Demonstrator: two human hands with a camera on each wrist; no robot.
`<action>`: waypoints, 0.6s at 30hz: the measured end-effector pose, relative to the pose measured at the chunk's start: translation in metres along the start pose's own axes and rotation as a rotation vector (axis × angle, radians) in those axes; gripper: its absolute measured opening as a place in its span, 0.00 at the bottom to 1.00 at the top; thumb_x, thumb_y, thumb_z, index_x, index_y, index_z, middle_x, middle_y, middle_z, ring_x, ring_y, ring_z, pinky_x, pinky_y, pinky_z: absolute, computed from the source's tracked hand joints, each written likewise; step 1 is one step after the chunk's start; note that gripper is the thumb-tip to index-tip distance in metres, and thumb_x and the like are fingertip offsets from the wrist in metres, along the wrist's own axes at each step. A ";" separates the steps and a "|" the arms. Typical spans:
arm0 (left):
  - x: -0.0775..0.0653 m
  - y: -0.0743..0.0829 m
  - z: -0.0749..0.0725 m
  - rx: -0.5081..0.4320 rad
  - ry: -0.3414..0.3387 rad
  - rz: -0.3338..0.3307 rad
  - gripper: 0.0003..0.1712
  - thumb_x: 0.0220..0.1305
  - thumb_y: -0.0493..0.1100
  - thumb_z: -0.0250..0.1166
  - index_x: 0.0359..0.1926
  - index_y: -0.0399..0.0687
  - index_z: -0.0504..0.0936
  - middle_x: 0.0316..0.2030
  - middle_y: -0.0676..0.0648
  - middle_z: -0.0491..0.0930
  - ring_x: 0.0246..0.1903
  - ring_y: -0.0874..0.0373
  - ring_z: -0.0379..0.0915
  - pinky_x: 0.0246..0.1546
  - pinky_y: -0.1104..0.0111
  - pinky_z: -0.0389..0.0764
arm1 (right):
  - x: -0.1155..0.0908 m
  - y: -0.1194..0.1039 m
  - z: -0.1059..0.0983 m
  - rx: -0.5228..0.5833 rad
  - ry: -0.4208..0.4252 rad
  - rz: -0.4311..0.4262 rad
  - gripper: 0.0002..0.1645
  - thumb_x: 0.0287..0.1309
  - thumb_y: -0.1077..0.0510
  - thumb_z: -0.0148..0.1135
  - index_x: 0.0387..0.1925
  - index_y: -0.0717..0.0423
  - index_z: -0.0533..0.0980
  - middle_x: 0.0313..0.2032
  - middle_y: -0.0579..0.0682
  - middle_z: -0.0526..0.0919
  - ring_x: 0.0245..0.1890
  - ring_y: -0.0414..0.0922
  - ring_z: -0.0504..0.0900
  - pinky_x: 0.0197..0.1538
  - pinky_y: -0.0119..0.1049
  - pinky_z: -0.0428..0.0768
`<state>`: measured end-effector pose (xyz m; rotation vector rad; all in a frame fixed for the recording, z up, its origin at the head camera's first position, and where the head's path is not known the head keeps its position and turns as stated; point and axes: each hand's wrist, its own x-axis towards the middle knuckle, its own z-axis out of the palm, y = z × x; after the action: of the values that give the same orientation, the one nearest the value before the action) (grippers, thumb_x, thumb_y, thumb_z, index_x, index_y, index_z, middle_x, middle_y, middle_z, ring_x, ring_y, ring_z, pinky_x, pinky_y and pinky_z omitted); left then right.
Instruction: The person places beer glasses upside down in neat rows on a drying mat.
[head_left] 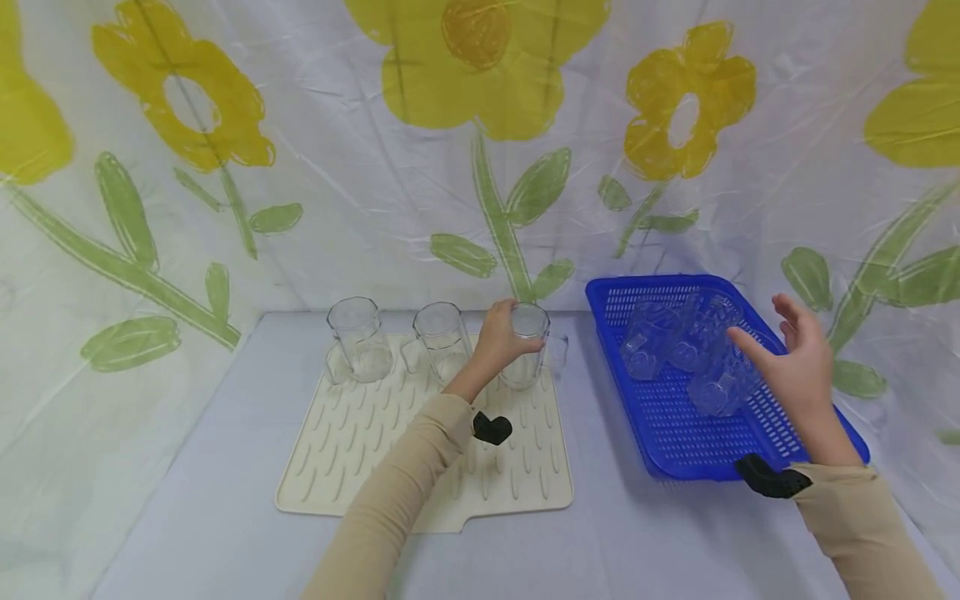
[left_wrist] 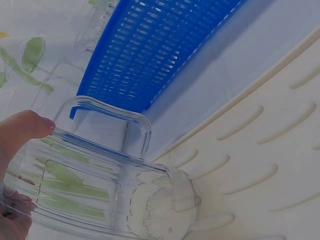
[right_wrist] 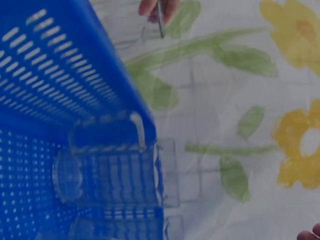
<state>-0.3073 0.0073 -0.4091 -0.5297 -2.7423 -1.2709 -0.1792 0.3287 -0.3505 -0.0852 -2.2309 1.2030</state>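
My left hand (head_left: 501, 340) grips a clear glass mug (head_left: 522, 372) near its top, at the back right of the cream drying mat (head_left: 420, 442). In the left wrist view my thumb lies along the upper side of that mug (left_wrist: 80, 185), whose base meets the mat. The handle points right, toward the basket. My right hand (head_left: 801, 375) is over the right side of the blue basket (head_left: 652, 433), thumb and fingers apart, holding nothing. Clear glass mugs (head_left: 720, 387) stand inside the basket below it; one mug (right_wrist: 110, 175) shows close up in the right wrist view.
Two more glass mugs, a left one (head_left: 363, 342) and a middle one (head_left: 442, 342), stand along the mat's back edge with handles to the left. A flowered curtain (head_left: 322, 167) hangs behind the table (head_left: 195, 467), which has a pale cover.
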 end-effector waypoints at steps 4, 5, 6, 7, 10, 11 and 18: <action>-0.001 0.000 -0.001 -0.003 0.003 0.007 0.45 0.44 0.46 0.72 0.60 0.32 0.61 0.56 0.38 0.64 0.55 0.47 0.59 0.53 0.62 0.65 | 0.011 0.028 -0.002 0.040 0.036 0.024 0.43 0.46 0.56 0.68 0.63 0.58 0.59 0.59 0.56 0.61 0.61 0.44 0.56 0.61 0.28 0.51; -0.002 0.001 -0.002 -0.004 0.003 0.011 0.45 0.44 0.45 0.72 0.59 0.31 0.61 0.55 0.38 0.64 0.55 0.47 0.59 0.53 0.62 0.65 | 0.012 0.031 -0.003 0.036 0.038 0.032 0.43 0.46 0.56 0.68 0.63 0.57 0.59 0.60 0.56 0.61 0.61 0.45 0.56 0.61 0.29 0.51; -0.002 0.001 -0.002 -0.003 0.002 0.014 0.45 0.44 0.45 0.72 0.59 0.31 0.61 0.55 0.38 0.64 0.55 0.46 0.59 0.53 0.62 0.64 | 0.013 0.034 -0.003 0.025 0.041 0.045 0.44 0.46 0.55 0.68 0.63 0.58 0.58 0.60 0.56 0.60 0.61 0.46 0.56 0.61 0.29 0.51; -0.002 0.001 -0.002 0.001 0.001 0.018 0.45 0.44 0.45 0.72 0.59 0.31 0.61 0.55 0.37 0.64 0.55 0.46 0.59 0.53 0.62 0.64 | 0.014 0.034 -0.004 0.015 0.041 0.062 0.45 0.46 0.55 0.68 0.64 0.58 0.57 0.60 0.57 0.60 0.61 0.47 0.56 0.62 0.30 0.51; -0.003 0.001 -0.001 0.017 -0.002 0.024 0.44 0.44 0.46 0.72 0.59 0.31 0.62 0.55 0.37 0.64 0.55 0.46 0.59 0.53 0.62 0.64 | 0.012 0.027 -0.006 -0.081 0.010 0.098 0.46 0.49 0.53 0.65 0.65 0.61 0.52 0.61 0.61 0.57 0.61 0.53 0.55 0.62 0.35 0.51; -0.003 0.001 -0.001 0.024 -0.002 0.023 0.44 0.44 0.46 0.72 0.59 0.32 0.62 0.55 0.37 0.64 0.55 0.46 0.59 0.53 0.62 0.64 | 0.012 0.026 -0.006 -0.099 0.013 0.106 0.46 0.49 0.53 0.64 0.65 0.62 0.52 0.60 0.62 0.57 0.61 0.54 0.55 0.62 0.36 0.52; -0.003 0.003 -0.002 0.050 0.001 0.025 0.44 0.44 0.46 0.72 0.59 0.33 0.62 0.55 0.38 0.65 0.55 0.47 0.60 0.53 0.62 0.65 | 0.011 0.043 -0.002 -0.167 0.037 0.137 0.48 0.49 0.46 0.63 0.63 0.67 0.54 0.59 0.65 0.58 0.60 0.59 0.54 0.60 0.52 0.52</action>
<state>-0.3037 0.0068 -0.4068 -0.5576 -2.7497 -1.1940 -0.1963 0.3589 -0.3785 -0.3290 -2.3206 1.0733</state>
